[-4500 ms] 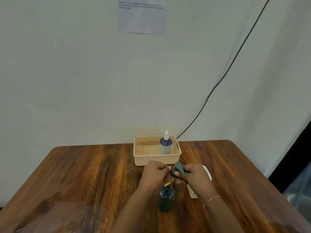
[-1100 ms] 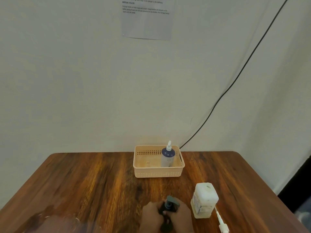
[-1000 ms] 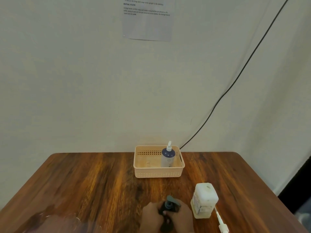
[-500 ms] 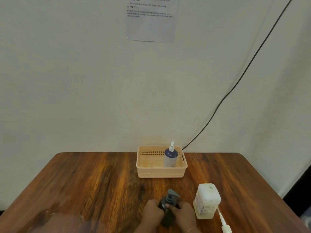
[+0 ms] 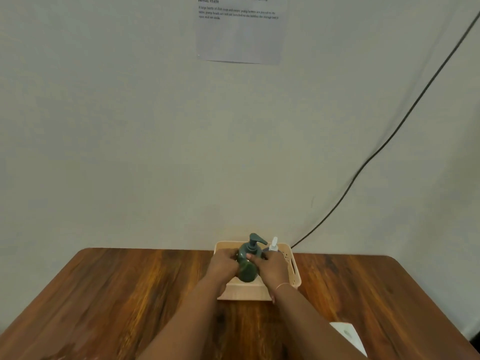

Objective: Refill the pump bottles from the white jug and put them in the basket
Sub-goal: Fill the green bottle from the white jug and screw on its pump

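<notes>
**Head view: both hands on the green pump bottle (image 5: 246, 267) at the basket (image 5: 295, 268)**

From here I see the bottle gripped from both sides, its pump head fitted and the spout pointing right. The left hand (image 5: 223, 266) wraps its left flank and the right hand (image 5: 272, 267) its right, fingers curled on the body. The bottle is at the left half of the beige basket; I cannot tell whether its base touches the basket floor. Just to its right, inside the basket, a blue bottle (image 5: 273, 248) with a white pump top pokes up behind the right hand. The basket stands at the far middle of the wooden tabletop (image 5: 130, 294), close to the wall. A corner of the white jug (image 5: 346, 333) shows at the near right. A printed sheet (image 5: 239, 35) hangs high on the wall.
</notes>
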